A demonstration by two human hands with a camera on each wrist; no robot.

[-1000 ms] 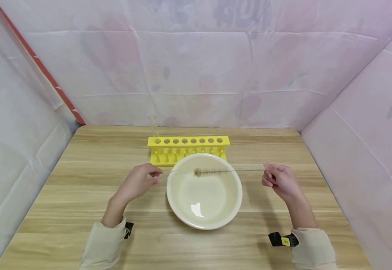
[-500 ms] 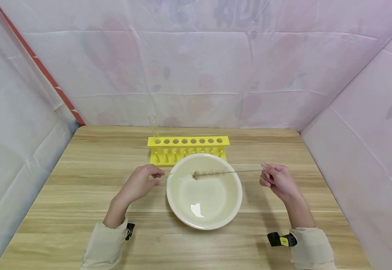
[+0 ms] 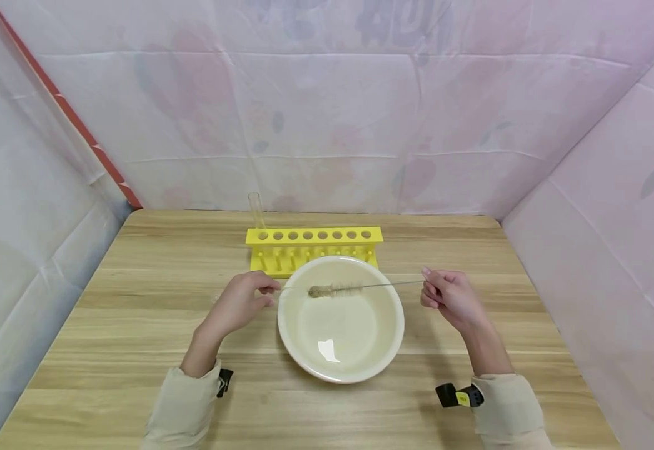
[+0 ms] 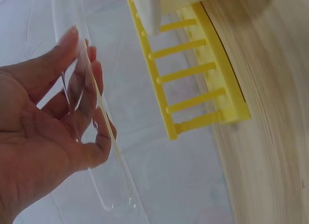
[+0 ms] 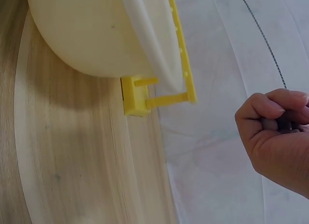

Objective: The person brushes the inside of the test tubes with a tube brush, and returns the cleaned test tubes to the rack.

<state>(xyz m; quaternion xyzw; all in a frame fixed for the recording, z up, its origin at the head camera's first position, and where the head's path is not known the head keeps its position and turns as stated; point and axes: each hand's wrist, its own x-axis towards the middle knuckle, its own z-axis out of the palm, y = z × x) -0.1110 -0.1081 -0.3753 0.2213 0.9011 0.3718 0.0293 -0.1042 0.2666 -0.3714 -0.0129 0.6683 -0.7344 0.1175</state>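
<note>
My left hand (image 3: 241, 301) pinches a clear test tube (image 4: 116, 185) between thumb and fingers, its rounded end pointing left. The tube lies roughly level, its mouth end over the cream basin (image 3: 341, 334). Opposite it, my right hand (image 3: 452, 301) grips the twisted wire handle (image 5: 265, 40) of a test tube brush (image 3: 349, 289). The brush's tan bristles sit over the basin; those at the tip look squeezed together inside the tube's mouth end, while those nearer the handle spread out. In the right wrist view the fingers curl tightly, hiding the handle's end.
Behind the basin stands a yellow test tube rack (image 3: 314, 235), its front partly covered by the rim. Another clear test tube (image 3: 256, 209) leans in its leftmost hole. The wooden table (image 3: 135, 300) is bordered by fabric-covered walls at the back and sides.
My right hand has moved left, bringing the brush with it, and the tip bristles now look compressed inside the tube. My left hand has shifted slightly right with the test tube.
</note>
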